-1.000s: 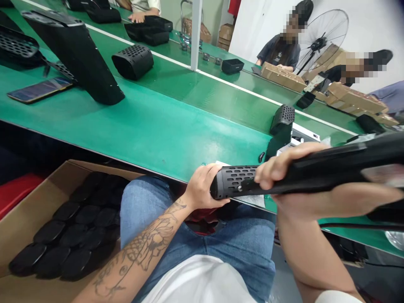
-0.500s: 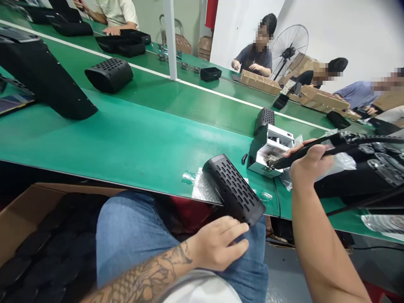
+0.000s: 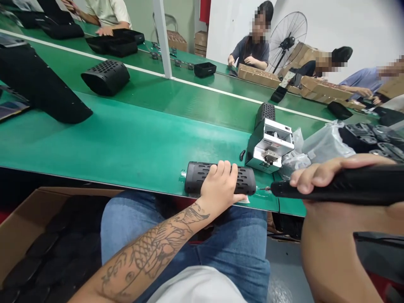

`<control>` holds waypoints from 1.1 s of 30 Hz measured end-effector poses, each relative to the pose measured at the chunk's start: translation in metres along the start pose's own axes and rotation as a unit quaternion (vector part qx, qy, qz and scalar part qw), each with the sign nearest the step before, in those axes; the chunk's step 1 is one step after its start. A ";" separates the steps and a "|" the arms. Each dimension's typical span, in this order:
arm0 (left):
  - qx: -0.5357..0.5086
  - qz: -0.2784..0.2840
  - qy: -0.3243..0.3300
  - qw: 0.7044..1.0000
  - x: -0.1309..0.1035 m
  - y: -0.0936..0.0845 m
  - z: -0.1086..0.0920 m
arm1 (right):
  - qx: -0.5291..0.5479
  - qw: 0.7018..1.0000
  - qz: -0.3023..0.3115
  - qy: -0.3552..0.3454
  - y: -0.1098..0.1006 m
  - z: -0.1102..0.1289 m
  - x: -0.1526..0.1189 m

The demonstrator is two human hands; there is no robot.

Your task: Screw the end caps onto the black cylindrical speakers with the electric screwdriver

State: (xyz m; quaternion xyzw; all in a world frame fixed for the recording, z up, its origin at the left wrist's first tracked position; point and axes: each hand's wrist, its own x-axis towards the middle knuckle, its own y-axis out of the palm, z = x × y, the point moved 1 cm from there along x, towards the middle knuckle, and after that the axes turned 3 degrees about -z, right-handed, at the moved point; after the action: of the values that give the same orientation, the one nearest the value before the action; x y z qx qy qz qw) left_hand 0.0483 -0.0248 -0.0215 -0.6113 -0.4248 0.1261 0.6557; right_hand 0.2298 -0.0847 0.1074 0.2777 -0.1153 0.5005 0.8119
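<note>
My left hand (image 3: 219, 185) is wrapped over a black perforated speaker housing (image 3: 195, 179), which lies on its side at the table's front edge. The thumb is along the near side. In my right hand (image 3: 330, 170) is a black electric screwdriver (image 3: 362, 185), held level and pointing left. Its thin bit (image 3: 267, 189) is close to the housing's right end; whether it touches cannot be told. Behind them stands a white and black screw feeder (image 3: 268, 145), with a small black piece (image 3: 242, 155) beside it.
A second perforated housing (image 3: 105, 78) lies on the green table (image 3: 142, 143), near a tall black case (image 3: 44, 84). Clear plastic bags (image 3: 326, 141) and black parts sit at the right. A carton (image 3: 19, 227) of black pieces is at lower left. People work across the table.
My left hand has moved up onto the housing, which has turned from slanted to lying along the table edge. My right hand has brought the screwdriver from the screw feeder down to the housing's end.
</note>
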 end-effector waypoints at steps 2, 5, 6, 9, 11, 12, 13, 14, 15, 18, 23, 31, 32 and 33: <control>0.015 0.003 -0.023 1.000 0.001 0.001 -0.003 | -0.025 0.999 0.047 0.009 0.007 0.001 -0.013; 0.025 0.005 -0.019 0.999 0.003 0.000 -0.003 | 0.002 0.996 0.083 -0.008 0.012 -0.014 -0.021; 0.028 0.006 -0.016 0.999 0.003 -0.001 -0.002 | 0.014 0.996 0.089 -0.013 0.011 -0.020 -0.021; 0.032 0.011 -0.014 0.999 0.003 -0.002 -0.002 | 0.025 0.995 0.095 -0.023 0.005 -0.037 -0.019; 0.032 0.015 -0.013 0.999 0.003 -0.002 -0.002 | 0.026 0.994 0.104 -0.023 0.001 -0.043 -0.018; 0.032 0.017 -0.011 0.999 0.003 -0.003 -0.002 | 0.027 0.993 0.111 -0.019 0.000 -0.044 -0.018; 0.033 0.018 -0.009 0.999 0.003 -0.003 -0.002 | 0.029 0.992 0.120 -0.012 -0.001 -0.045 -0.017; 0.033 0.019 -0.008 0.999 0.003 -0.003 -0.002 | 0.032 0.991 0.128 -0.004 -0.001 -0.046 -0.016; 0.034 0.020 -0.007 0.999 0.003 -0.003 -0.002 | 0.036 0.990 0.133 0.003 -0.001 -0.046 -0.016; 0.032 0.020 -0.006 0.999 0.003 -0.002 -0.002 | 0.045 0.989 0.137 0.022 0.001 -0.048 -0.014; 0.031 0.016 -0.007 0.999 0.003 -0.001 -0.002 | 0.041 0.990 0.126 0.056 0.008 -0.050 -0.013; 0.034 0.008 -0.006 0.999 0.002 0.001 -0.002 | 0.038 0.988 0.134 0.069 0.011 -0.052 -0.016; 0.035 0.009 -0.006 0.999 0.002 0.001 -0.002 | 0.037 0.988 0.132 0.071 0.010 -0.053 -0.016; 0.036 0.010 -0.005 0.999 0.002 0.001 -0.002 | 0.035 0.989 0.128 0.071 0.010 -0.053 -0.016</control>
State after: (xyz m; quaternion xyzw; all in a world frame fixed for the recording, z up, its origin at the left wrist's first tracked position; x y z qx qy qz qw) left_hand 0.0516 -0.0250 -0.0216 -0.5913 -0.4172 0.1513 0.6734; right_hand 0.2087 -0.0633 0.0598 0.2525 -0.0742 0.6224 0.7371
